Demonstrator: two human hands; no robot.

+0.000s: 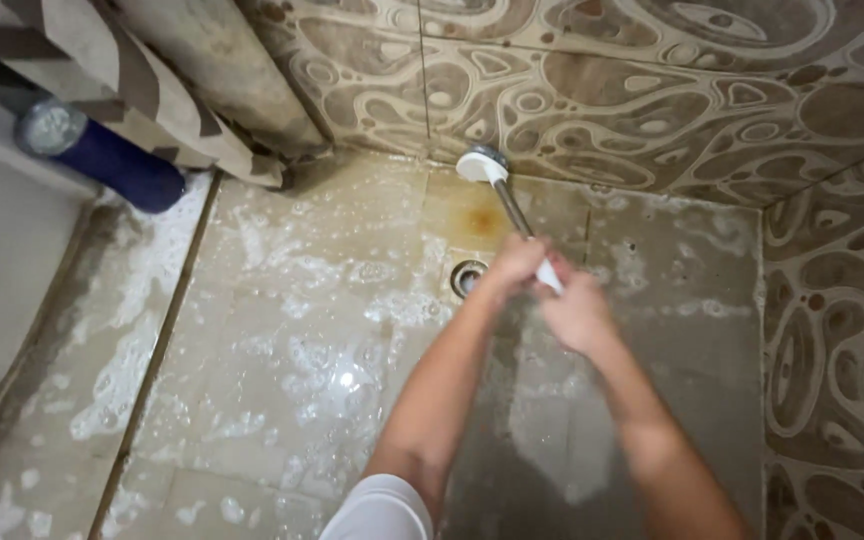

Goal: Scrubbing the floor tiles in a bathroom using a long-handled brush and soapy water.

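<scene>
2 hands, left hand (515, 262) & right hand (577, 312), grip brush handle (517, 217); head (480, 166) prob. blurred.

Brush handle (527, 235): mid and lower length hidden inside both hands.
Left hand (514, 265): motion-blurred; fingers indistinct.
Right hand (577, 312): blurred; forearm cut by bottom edge.
Floor drain (466, 277): partly covered by left wrist.
Blue bottle (102, 155): upper part hidden under striped curtain (82, 60).
White garment (380, 510): cut by bottom edge; kind unclear.
</scene>
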